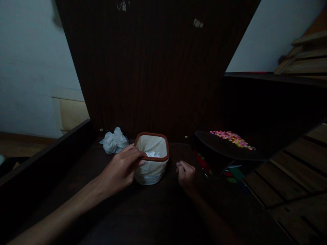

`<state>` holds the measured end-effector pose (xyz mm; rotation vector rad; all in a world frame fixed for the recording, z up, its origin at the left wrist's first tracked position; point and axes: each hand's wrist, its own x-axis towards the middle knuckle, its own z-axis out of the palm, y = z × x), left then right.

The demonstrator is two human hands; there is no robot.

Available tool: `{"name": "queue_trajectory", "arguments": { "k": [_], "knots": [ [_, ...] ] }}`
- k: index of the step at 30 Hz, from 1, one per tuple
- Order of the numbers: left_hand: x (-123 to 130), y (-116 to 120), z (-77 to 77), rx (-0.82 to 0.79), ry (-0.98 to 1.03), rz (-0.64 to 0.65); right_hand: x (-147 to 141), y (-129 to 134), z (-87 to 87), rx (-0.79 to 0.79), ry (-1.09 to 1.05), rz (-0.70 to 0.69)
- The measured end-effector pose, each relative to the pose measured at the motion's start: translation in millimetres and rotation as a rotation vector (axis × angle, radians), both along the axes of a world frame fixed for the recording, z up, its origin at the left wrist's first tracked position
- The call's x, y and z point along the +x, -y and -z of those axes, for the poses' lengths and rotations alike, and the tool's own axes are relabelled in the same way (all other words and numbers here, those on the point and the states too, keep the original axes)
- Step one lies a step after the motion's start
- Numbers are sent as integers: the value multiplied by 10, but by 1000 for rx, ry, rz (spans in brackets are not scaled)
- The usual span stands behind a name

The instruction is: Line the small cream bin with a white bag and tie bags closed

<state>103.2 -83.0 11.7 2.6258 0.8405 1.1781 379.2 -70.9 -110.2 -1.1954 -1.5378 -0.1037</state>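
A small bin [165, 149] with a brown rim stands on the dark surface, lined with a whitish bag whose folds hang over the outside. Some white, crumpled material [152, 154] lies inside it. My left hand [125, 163] grips the front left corner of the rim, thumb outside and fingers over the edge. To the right of the bin and apart from it, my right hand [186, 173] is closed, its fingers curled in; whatever it may hold is hidden. A crumpled pale plastic bag [114, 141] lies behind my left hand, left of the bin.
A dark wooden panel [153, 75] rises behind the bin. At the right, a low dark shelf [219, 146] bears a colourful string of small pieces [232, 137], with red and green items [237, 173] beneath. A raised dark edge [63, 141] runs along the left.
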Motion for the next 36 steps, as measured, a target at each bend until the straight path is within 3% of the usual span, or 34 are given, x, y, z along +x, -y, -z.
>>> {"name": "queue_trajectory", "arguments": {
  "k": [6,12,16,21,25,28,31,36],
  "knots": [
    [-59,156,120,-46,-9,-32,-57,3,-45,-5,-19,-32],
    [-59,198,241,-12,-16,-35,-151,15,-210,1,-40,-99],
    [-77,216,266,-4,-50,-48,-214,6,-425,21,-52,-154],
    [-115,244,215,-15,-108,-34,-256,-35,-859,15,15,-286],
    [-135,265,168,-16,-116,-42,-295,-60,-1211,-138,205,-465],
    [-156,279,141,-7,-128,-53,-330,-79,-1365,-321,395,-564],
    [-185,286,108,-15,-145,-42,-360,-113,-1411,-436,516,-622],
    [-209,287,35,-48,-177,-19,-393,-167,-1390,-476,556,-661]
  ]
}}
